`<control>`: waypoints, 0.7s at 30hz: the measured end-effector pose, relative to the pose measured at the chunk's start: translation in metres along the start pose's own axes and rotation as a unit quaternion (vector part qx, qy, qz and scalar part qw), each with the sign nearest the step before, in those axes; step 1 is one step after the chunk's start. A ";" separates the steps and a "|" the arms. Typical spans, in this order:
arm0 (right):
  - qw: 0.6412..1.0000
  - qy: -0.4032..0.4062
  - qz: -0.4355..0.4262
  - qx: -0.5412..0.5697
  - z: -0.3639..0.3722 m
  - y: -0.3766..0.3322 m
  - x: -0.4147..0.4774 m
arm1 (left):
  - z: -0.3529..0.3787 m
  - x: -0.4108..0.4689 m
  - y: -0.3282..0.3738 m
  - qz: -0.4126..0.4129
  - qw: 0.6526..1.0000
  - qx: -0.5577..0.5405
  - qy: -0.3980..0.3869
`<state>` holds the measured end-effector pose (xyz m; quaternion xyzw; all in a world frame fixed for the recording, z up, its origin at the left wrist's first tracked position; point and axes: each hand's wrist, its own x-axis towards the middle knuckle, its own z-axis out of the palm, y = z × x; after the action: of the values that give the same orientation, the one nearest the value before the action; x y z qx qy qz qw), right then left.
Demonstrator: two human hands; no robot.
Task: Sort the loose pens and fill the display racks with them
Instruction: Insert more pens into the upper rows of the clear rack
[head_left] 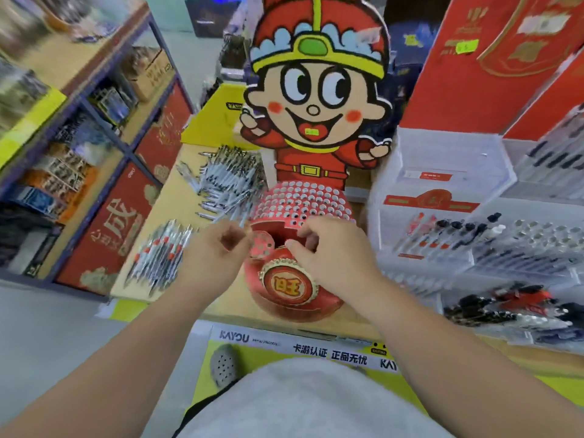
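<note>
Red round rack (292, 279) has mostly empty holes, loose pens (227, 181) still heaped on the desk (151, 222); left hand (215, 251) grip pinches pens, right hand (328, 251) grip unclear.

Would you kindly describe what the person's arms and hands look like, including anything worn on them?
Both forearms are bare, with no sleeves showing. The left hand and right hand wear no gloves, and no rings, watch or bracelet are visible. A pale garment covers the torso.
</note>
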<state>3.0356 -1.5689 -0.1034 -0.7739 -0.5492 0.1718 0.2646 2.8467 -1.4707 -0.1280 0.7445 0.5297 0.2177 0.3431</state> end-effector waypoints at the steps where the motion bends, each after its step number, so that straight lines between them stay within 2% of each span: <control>1: 1.000 0.005 0.002 0.001 0.011 -0.013 0.008 | -0.010 0.008 -0.016 -0.009 1.000 0.006 -0.001; 10: 0.994 -0.039 0.097 0.023 0.108 -0.110 0.055 | -0.100 0.076 -0.121 0.000 0.993 0.071 -0.099; 21: 0.974 -0.121 0.188 0.029 0.167 -0.105 0.083 | -0.124 0.110 -0.179 -0.062 0.977 0.148 -0.137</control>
<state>2.8913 -1.4267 -0.1725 -0.8290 -0.4161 0.3265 0.1818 2.6853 -1.2968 -0.1820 0.7754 0.5496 0.0111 0.3108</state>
